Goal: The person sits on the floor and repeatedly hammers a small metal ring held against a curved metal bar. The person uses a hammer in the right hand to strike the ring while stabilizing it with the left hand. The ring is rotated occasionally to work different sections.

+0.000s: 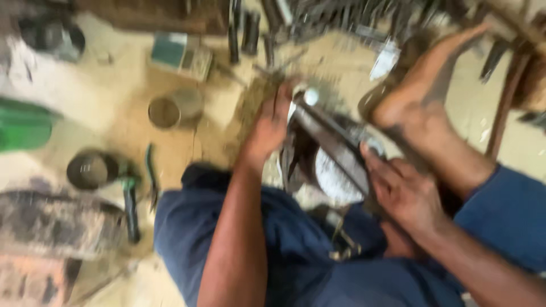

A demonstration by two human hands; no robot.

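Dull grey metal bar point(333, 142), matt blue cloth trousers point(296, 250), rough sandy floor point(136, 142)

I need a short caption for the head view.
Seated on the floor, left hand and right hand grip a dark metal part.

Left hand point(267, 128) and right hand point(401, 190) grip a blurred dark metal piece point(330, 145) beside a bare foot point(421, 85).

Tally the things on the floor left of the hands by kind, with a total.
Round tins: 2, one near the scale, one lower left
Scale: 1
Green-handled tool: 1
Pliers: 1
Green container: 1
Total: 6
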